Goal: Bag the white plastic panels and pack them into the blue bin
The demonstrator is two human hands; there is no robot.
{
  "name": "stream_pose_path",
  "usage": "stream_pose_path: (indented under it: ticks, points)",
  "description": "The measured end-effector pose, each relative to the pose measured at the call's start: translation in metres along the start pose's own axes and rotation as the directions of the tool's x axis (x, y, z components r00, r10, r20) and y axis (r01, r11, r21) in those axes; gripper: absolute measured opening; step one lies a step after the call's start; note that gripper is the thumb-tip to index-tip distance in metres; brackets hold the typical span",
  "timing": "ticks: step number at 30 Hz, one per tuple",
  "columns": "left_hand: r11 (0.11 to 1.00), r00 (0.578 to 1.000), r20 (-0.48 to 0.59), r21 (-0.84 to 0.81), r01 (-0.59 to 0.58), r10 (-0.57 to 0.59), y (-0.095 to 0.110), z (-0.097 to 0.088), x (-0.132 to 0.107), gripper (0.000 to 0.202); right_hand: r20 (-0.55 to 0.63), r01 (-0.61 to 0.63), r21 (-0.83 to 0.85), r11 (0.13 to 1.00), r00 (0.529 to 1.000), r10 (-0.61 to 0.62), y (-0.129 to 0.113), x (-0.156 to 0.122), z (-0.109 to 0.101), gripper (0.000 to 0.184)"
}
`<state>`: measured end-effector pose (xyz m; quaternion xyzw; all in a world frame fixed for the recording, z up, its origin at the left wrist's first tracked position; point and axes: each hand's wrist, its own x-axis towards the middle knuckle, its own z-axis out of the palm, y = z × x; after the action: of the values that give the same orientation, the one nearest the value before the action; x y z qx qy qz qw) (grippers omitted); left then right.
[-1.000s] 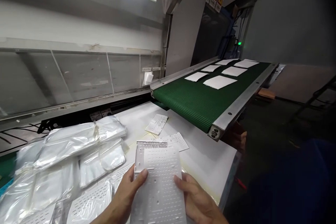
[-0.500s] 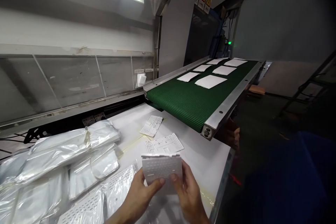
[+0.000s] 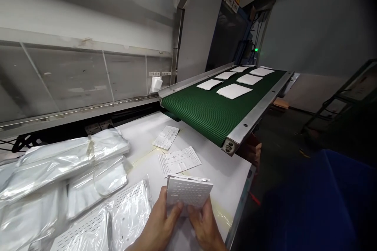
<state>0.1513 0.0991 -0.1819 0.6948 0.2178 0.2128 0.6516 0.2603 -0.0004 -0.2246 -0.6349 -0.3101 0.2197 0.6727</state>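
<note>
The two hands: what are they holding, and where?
The left hand and right hand hold a perforated white panel by its lower edge, thumbs on its face.

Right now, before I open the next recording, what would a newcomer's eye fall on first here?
The green ribbed conveyor belt stands out at upper centre, carrying rows of white sheets. At bottom centre, the left hand and right hand together grip a perforated white panel. To their left, shiny plastic-wrapped packs lie piled on the white table.

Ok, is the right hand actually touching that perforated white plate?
Touching. The head view shows the right hand closed on the lower edge of the perforated white plate, with no gap between them.
</note>
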Motion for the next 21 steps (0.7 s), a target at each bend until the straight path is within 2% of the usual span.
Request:
stream_pose_path:
  ticks: [3, 6, 8, 11, 14, 16, 18, 21]
  points:
    - [1.000, 1.000, -0.010, 0.016, 0.003, -0.003, -0.006, -0.003, -0.003, 0.035, -0.010, -0.060, -0.010, 0.998, 0.998, 0.060, 0.001, -0.003, 0.001, 0.044]
    - [0.957, 0.999, -0.033, 0.286, 0.038, -0.030, -0.002, -0.021, -0.002, 0.044, -0.041, -0.199, 0.067, 0.978, 0.979, 0.202, -0.001, -0.003, 0.003, 0.049]
    - [0.877, 0.996, -0.071, 0.474, 0.075, -0.047, 0.005, -0.049, 0.003, 0.044, -0.037, -0.343, 0.119, 0.932, 0.936, 0.350, -0.002, 0.001, 0.001, 0.055]
    - [0.769, 0.978, -0.207, 0.621, 0.151, -0.025, 0.012, -0.110, 0.012, 0.031, -0.031, -0.500, 0.118, 0.858, 0.862, 0.506, -0.004, 0.011, -0.003, 0.065]
    - [0.624, 0.943, -0.326, 0.722, 0.298, -0.072, 0.005, -0.169, 0.019, 0.030, -0.020, -0.524, 0.066, 0.849, 0.850, 0.527, -0.003, 0.017, -0.003, 0.071]
    - [0.516, 0.919, -0.376, 0.768, 0.380, -0.117, -0.008, -0.193, 0.024, 0.030, -0.014, -0.514, 0.031, 0.857, 0.857, 0.515, -0.001, 0.018, 0.000, 0.073]
    - [0.416, 0.896, -0.414, 0.795, 0.442, -0.160, -0.021, -0.204, 0.029, 0.032, -0.028, -0.499, 0.006, 0.867, 0.866, 0.499, 0.001, 0.017, 0.003, 0.073]
    - [0.313, 0.870, -0.450, 0.812, 0.493, -0.202, -0.037, -0.207, 0.038, 0.034, -0.044, -0.468, 0.028, 0.883, 0.882, 0.469, 0.002, 0.015, 0.005, 0.070]
